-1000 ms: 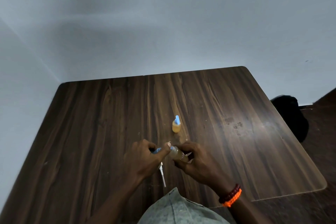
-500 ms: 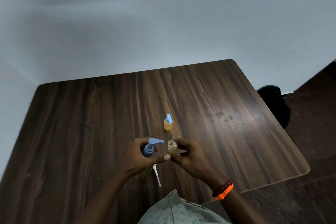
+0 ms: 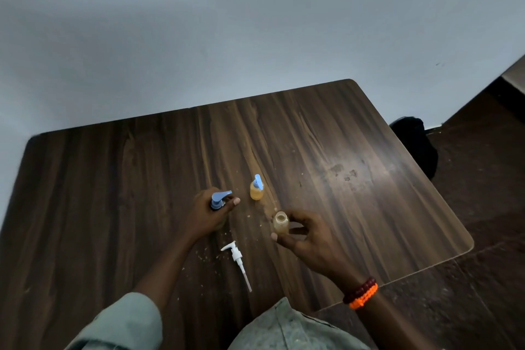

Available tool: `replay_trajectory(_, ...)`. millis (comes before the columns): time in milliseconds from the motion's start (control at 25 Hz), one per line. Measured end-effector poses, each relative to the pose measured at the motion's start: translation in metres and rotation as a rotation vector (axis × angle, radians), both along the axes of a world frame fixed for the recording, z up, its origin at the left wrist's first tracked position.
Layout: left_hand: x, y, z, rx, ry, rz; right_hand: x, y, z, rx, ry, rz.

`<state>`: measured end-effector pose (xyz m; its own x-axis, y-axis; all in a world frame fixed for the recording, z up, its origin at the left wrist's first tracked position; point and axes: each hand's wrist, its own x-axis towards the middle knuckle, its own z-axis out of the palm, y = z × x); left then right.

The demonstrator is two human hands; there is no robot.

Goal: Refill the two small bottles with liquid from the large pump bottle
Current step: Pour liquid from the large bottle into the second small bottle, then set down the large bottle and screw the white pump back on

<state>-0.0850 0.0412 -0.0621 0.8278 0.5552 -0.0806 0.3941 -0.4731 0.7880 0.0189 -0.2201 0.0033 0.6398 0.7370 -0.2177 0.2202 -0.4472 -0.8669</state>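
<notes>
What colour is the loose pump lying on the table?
White, seen in the head view: pump on the table.

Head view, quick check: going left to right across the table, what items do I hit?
blue pump head gripped by the left hand → white pump lying flat → capped small bottle → open small bottle held by the right hand.

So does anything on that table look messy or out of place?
Yes. A white pump lies loose on the table with no bottle under it, between the two arms. Pale specks or droplets are scattered around it; whether they are crumbs or spilled liquid is unclear. The right hand holds a small bottle, uncapped.
</notes>
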Motion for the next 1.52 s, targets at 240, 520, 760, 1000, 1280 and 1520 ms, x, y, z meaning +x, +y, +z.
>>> replay_trajectory(240, 0.009, 0.01, -0.008, 0.018, 0.071, -0.084, 0.001, -0.003, -0.004, -0.018, 0.016, -0.015)
replay_trajectory(520, 0.016, 0.01, 0.0, 0.027, 0.142, -0.152, 0.0, 0.0, 0.0, -0.018, 0.032, 0.016)
replay_trajectory(760, 0.02, 0.026, 0.004, 0.049, 0.366, -0.176, 0.0, -0.001, 0.0, -0.006, 0.046, 0.044)
replay_trajectory(1000, 0.006, 0.04, 0.006, 0.004, 0.378, -0.081, 0.0, 0.002, -0.002, 0.037, 0.05, 0.045)
replay_trajectory(1280, -0.012, 0.032, 0.006, 0.012, 0.243, -0.023, -0.006, 0.004, 0.005, 0.073, 0.05, 0.078)
replay_trajectory(1520, -0.016, 0.012, 0.009, -0.054, 0.211, 0.103, -0.007, -0.001, 0.009, 0.113, 0.068, 0.102)
